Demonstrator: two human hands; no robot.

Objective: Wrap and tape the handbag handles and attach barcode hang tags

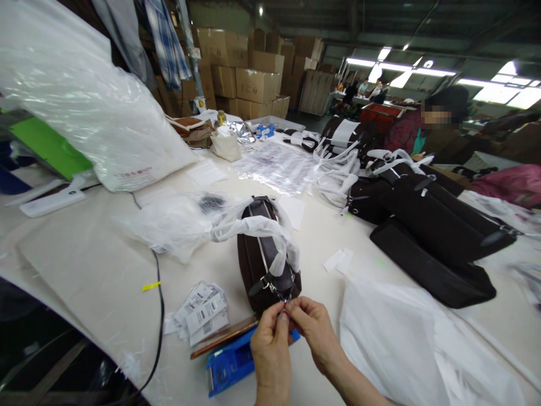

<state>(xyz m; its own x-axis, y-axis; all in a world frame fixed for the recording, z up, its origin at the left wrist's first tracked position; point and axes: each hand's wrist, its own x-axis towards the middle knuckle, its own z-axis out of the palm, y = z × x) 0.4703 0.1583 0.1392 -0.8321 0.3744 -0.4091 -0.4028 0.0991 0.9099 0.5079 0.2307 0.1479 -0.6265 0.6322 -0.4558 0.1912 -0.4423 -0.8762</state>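
Observation:
A dark brown bag (253, 254) stands on the table, its strap wrapped in white tissue (262, 226). At its near end, just below the metal clasp (270, 286), my left hand (273, 344) and my right hand (310, 327) meet fingertip to fingertip. Both are closed in a pinch on something small with a bit of red, too small to name. Under and beside my left hand lie a blue plastic case (230, 363) and a thin brown strip (224, 337). Printed paper tags (205, 310) are piled to the left.
More dark bags (448, 225) cover the right side. White sheeting (393, 338) lies at the near right, crumpled plastic (169, 223) and a black cable (160, 304) at left. A person (443, 113) is at the back right; cartons (253, 84) stand behind.

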